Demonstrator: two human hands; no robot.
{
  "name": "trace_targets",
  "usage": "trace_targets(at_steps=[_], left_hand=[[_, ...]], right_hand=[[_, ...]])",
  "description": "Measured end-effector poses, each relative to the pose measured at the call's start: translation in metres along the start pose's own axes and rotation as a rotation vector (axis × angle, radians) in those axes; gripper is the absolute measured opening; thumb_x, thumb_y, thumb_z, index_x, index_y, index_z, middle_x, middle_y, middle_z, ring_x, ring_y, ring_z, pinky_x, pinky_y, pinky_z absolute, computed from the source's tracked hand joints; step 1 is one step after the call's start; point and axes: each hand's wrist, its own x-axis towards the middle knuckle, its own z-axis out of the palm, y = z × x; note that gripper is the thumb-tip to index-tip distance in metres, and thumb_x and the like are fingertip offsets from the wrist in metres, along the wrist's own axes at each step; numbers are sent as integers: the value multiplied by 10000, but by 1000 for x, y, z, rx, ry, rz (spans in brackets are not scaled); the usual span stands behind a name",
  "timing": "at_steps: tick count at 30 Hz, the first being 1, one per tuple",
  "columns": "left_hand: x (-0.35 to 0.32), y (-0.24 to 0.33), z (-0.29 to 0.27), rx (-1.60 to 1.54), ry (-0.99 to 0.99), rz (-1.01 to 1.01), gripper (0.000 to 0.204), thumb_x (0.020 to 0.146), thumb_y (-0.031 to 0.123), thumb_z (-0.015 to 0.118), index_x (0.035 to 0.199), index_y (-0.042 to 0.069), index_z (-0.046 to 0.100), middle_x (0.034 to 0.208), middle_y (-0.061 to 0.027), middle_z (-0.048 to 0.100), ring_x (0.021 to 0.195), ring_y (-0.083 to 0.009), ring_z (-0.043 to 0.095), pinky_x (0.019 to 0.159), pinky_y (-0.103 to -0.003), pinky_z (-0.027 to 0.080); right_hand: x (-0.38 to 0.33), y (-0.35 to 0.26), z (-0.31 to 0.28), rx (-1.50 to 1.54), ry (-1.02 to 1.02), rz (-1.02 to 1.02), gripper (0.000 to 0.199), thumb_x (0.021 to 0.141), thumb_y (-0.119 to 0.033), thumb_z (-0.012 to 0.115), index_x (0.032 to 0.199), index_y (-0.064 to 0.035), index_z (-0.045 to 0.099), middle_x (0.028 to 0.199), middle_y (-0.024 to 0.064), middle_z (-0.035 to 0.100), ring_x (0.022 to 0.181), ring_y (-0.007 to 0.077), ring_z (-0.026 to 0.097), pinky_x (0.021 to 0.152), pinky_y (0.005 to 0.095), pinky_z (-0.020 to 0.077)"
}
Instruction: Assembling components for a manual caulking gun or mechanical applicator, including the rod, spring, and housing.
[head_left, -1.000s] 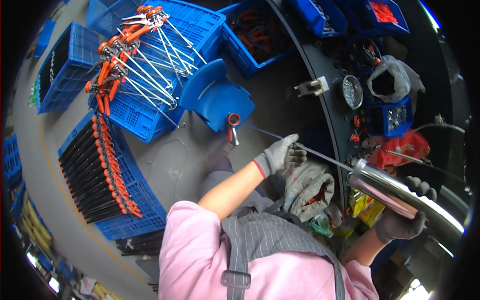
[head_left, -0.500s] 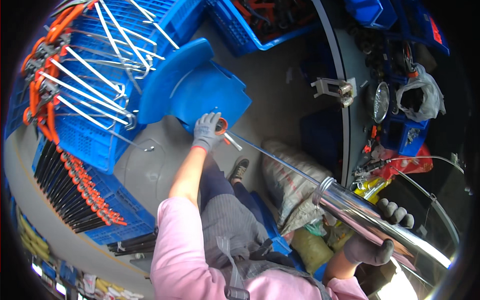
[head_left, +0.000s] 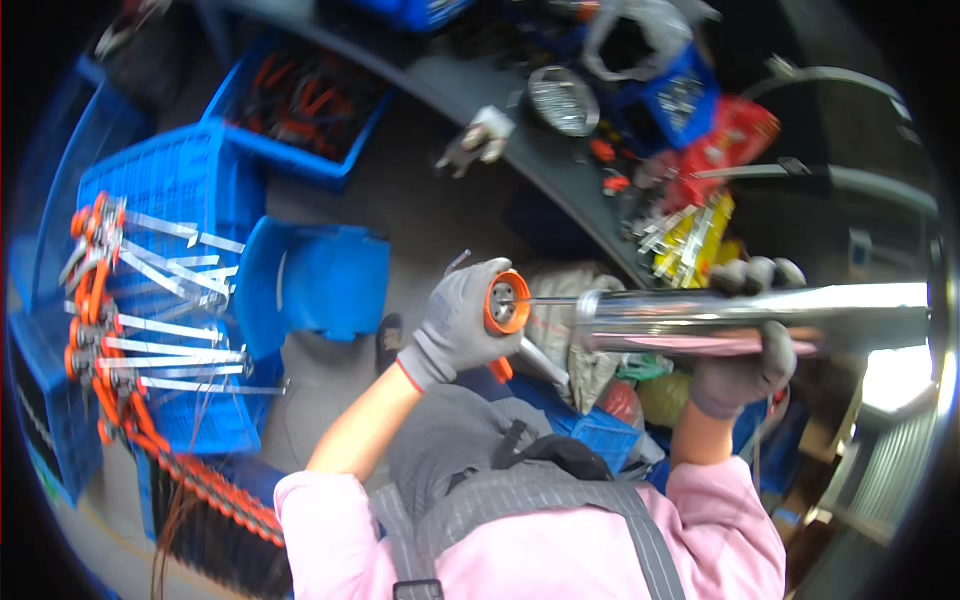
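My left hand (head_left: 460,325), in a grey glove, is closed around a round orange-rimmed part (head_left: 508,302) with a dark, holed centre. A thin metal rod (head_left: 550,301) runs from this part to the near end of a long, shiny chrome tube (head_left: 660,320). Below the hand stick out a flat metal bar (head_left: 546,362) and a small orange piece (head_left: 501,370); how they join the part is hidden. My right hand (head_left: 740,380), also gloved, wraps around the tube's middle, fingers above and thumb in front. The tube lies almost level, pointing right.
Left stands a blue crate (head_left: 160,165) with several orange-and-metal assemblies (head_left: 95,330) on it, beside a blue chair (head_left: 330,280). Another blue crate (head_left: 225,95) holds orange parts. A workbench edge (head_left: 565,185) curves across the back, carrying a metal bowl (head_left: 563,100) and a red bag (head_left: 720,150).
My view has swung to the right. The orange-rimmed part and the tube have come closer together, and the tube has turned from slanting to nearly level. Both hands keep their hold.
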Motion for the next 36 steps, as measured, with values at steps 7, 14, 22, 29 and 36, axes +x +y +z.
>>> trace_targets(at_steps=[7,14,22,29,36], left_hand=[[76,313,51,-116,-263,155,874,680,156,949,1461,13,585,1249,-180,737,1093,-342,760,1011,-418,602],[93,498,124,-263,-348,275,1067,728,307,1006,1612,-30,512,1183,-183,761,1056,-281,766,976,-401,592],[80,595,207,-169,-483,442,980,756,197,971,1602,-25,529,1221,-178,764,1096,-255,757,1012,-404,580],[48,587,278,-110,-675,139,922,794,41,912,1618,-37,507,1345,-149,736,1209,-214,704,992,-393,592],[18,513,342,244,-755,494,929,683,129,931,1540,-25,607,1176,-199,744,1049,-359,750,939,-444,581]], right_hand=[[14,-235,-114,225,-104,-159,660,922,-304,716,1465,-7,488,1141,104,523,1068,267,528,1038,421,447],[-9,-380,-243,469,-294,-451,549,991,-230,620,1476,8,524,1271,172,632,1225,360,622,1131,550,488],[-81,-449,-351,520,-101,-584,447,1046,-243,614,1415,9,607,1300,216,676,1249,393,679,1153,587,531],[-144,-378,-426,479,413,-408,212,1016,-262,726,969,-58,689,932,12,659,858,109,621,782,319,525],[-245,-253,-477,794,640,-221,381,952,-218,858,1269,-59,720,1208,72,766,1140,176,718,1059,352,555]])
